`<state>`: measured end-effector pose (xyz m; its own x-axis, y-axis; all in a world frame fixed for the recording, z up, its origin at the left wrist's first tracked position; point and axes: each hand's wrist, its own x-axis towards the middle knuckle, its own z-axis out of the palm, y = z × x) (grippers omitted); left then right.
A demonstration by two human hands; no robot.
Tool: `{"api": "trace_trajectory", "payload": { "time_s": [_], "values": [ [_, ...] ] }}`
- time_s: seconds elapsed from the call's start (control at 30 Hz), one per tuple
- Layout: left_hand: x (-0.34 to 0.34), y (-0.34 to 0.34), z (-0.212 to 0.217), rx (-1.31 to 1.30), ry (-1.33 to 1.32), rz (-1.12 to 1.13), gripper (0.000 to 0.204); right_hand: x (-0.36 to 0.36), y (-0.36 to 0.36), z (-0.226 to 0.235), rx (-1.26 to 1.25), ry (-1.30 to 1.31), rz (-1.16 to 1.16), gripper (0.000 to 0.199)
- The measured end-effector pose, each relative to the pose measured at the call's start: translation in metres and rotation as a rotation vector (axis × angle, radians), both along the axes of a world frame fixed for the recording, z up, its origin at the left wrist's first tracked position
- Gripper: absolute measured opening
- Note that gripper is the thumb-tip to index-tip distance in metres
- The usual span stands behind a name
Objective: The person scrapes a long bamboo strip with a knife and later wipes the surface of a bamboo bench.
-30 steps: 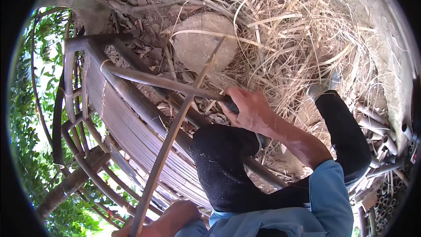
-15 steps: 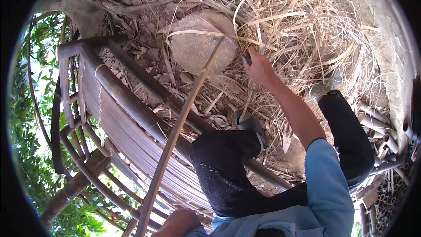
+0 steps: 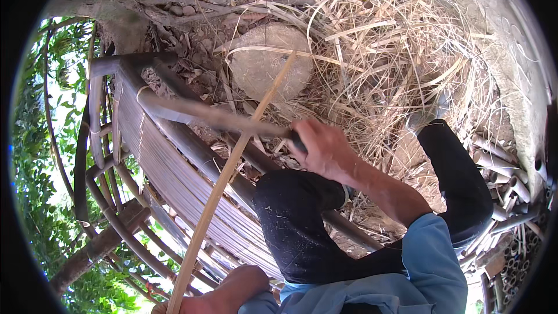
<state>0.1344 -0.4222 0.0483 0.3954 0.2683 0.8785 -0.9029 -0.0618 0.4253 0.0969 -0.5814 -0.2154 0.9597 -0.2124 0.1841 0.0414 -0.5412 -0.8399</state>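
Observation:
My right hand point(image 3: 322, 145) is closed round the dark handle of a long-bladed knife point(image 3: 209, 117). The blade, blurred by motion, points left and crosses over a long bamboo strip point(image 3: 218, 189); I cannot tell if it touches. That strip slants from the lower left edge up to a round chopping block point(image 3: 270, 72), where its far end rests. My left hand point(image 3: 195, 304) is closed on the near end of the strip at the lower edge, its fingers partly cut off by the frame.
A bamboo bench point(image 3: 174, 157) stands along the left, beside my bent knee. Shavings and thin strips point(image 3: 395, 64) cover the ground ahead and right. Cut bamboo tubes point(image 3: 503, 177) are piled at the right, near a pale wall point(image 3: 508, 40). Tree roots point(image 3: 174, 9) run behind the block.
My right hand has swung the knife from beside the block back toward me and left, across the strip. My left hand has shifted down and left along with the strip's near end.

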Motion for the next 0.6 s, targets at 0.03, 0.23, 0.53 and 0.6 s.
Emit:
{"api": "trace_trajectory", "payload": {
  "time_s": [0.03,0.23,0.53,0.6],
  "values": [
    [0.001,0.002,0.000,0.015,-0.007,-0.101,0.018,0.003,-0.007,-0.014,-0.002,0.001,-0.006,0.023],
    [0.001,0.021,0.007,0.072,0.019,-0.209,0.019,0.024,-0.024,-0.082,-0.042,0.128,-0.156,0.027],
    [0.006,0.014,0.010,-0.034,0.176,-0.425,0.032,0.005,-0.069,-0.167,0.151,0.506,-0.212,0.024],
    [0.002,-0.005,0.009,-0.063,0.104,-0.477,0.033,0.014,-0.066,-0.152,-0.034,0.479,-0.264,0.022]
  ]
}}
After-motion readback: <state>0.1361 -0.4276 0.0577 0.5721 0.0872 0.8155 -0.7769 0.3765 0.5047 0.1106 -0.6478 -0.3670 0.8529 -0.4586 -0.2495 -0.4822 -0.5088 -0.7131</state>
